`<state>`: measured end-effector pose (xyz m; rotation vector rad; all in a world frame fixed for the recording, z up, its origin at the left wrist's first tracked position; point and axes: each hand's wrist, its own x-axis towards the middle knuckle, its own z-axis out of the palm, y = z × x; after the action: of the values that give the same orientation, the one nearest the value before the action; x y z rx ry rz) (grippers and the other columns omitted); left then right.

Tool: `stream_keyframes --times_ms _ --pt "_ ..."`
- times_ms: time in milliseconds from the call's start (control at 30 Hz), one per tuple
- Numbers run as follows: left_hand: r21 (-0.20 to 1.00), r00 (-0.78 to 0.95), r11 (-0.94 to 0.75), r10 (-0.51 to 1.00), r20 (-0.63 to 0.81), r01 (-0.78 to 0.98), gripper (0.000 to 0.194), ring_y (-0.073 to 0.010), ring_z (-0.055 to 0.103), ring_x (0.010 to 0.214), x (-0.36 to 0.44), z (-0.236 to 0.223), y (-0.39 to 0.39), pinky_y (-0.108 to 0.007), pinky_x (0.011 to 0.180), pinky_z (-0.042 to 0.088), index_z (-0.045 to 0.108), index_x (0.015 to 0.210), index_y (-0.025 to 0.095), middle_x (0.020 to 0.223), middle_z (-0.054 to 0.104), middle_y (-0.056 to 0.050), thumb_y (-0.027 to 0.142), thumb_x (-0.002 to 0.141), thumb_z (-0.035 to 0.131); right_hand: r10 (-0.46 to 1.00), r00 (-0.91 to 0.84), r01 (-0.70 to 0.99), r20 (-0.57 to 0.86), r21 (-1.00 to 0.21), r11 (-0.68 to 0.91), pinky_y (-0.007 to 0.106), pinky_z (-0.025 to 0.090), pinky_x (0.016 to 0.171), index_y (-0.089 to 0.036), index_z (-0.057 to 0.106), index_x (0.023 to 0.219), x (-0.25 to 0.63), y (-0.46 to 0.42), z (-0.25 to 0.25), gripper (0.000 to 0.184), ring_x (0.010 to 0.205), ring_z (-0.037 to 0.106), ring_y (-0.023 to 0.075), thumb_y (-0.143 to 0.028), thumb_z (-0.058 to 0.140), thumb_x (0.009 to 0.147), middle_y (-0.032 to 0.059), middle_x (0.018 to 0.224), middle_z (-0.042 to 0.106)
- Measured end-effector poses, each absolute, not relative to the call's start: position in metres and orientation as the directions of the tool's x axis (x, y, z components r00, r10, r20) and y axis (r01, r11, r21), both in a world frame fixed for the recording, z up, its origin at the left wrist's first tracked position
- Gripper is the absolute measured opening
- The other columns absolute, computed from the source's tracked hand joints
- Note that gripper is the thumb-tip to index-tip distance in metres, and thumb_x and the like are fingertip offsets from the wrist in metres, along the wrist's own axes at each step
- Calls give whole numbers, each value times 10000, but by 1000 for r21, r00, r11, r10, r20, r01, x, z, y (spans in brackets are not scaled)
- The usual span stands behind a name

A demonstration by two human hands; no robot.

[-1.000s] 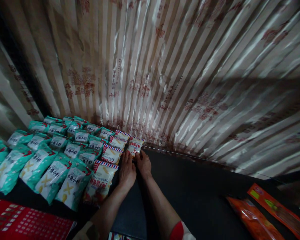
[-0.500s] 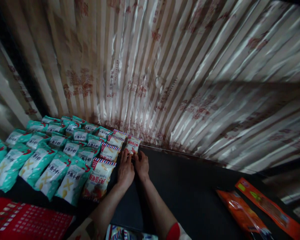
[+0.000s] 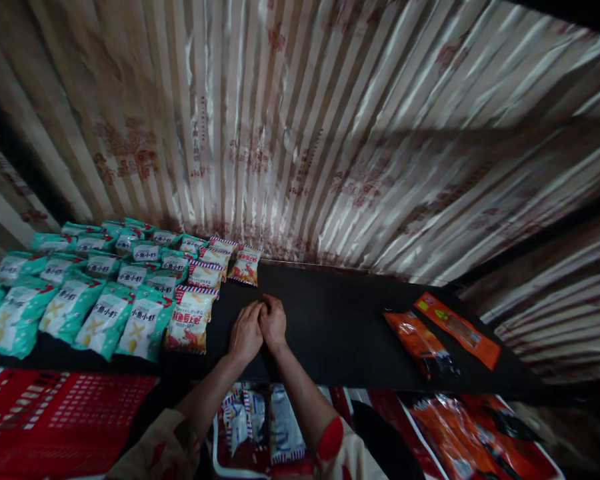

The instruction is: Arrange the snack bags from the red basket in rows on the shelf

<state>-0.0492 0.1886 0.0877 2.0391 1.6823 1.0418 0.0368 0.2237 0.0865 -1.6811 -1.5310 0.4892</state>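
Over the black shelf [image 3: 330, 320], my left hand [image 3: 247, 333] and my right hand [image 3: 274, 321] are drawn together, fingers curled in and touching. No item shows in either hand. Beyond them, a small snack bag [image 3: 246, 265] with a red and orange print rests at the back of the shelf. To its left runs a file of matching bags, with a larger-looking one [image 3: 191, 320] at the front, left of my left hand. Under my forearms, a red basket with a white rim [image 3: 240, 473] contains several striped-edge snack bags [image 3: 286, 423].
Rows of teal snack bags [image 3: 105, 317] fill the shelf's left side. Two orange packets, one crumpled [image 3: 420, 340] and one flat [image 3: 457, 328], lie at right. A red basket [image 3: 80, 427] stands below left; orange packets [image 3: 460, 433] sit below right. A pleated curtain [image 3: 290, 120] hangs behind.
Both hands have come back from the small snack bag at the rear, leaving it on the shelf, and now meet nearer me. The view has shifted, bringing more of the lower baskets into sight.
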Motion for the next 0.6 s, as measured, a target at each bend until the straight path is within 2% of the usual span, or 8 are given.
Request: stream_keyframes --times_ms 133,333,467,600 --pt "608 121 -399 887 446 687 453 -190 552 1047 -46 83 163 -371 932 471 549 1146 148 1145 612 -93 18 761 349 953 192 591 236 -803 80 296 446 882 -117 643 1012 44 192 84 357 951 582 180 -141 389 763 117 1016 635" --pt "572 175 -561 788 590 598 427 -181 553 1057 -39 72 107 -341 910 484 540 1152 128 1110 614 -116 57 795 317 932 177 450 317 -868 210 275 480 823 -165 651 930 57 133 80 301 894 602 154 -121 418 745 74 929 652" --pt "620 206 -541 823 529 569 393 -164 583 992 -32 68 67 -306 875 492 577 1075 140 1038 629 -107 60 804 303 922 124 454 368 -847 277 267 495 785 -189 653 886 77 87 72 278 863 616 149 -109 420 759 54 886 664" --pt "700 351 -496 866 355 514 392 -157 598 928 -23 66 39 -281 841 491 591 1040 158 976 637 -86 58 793 303 904 103 517 415 -798 308 264 505 740 -203 647 798 102 46 61 247 802 632 151 -129 412 796 41 810 669"
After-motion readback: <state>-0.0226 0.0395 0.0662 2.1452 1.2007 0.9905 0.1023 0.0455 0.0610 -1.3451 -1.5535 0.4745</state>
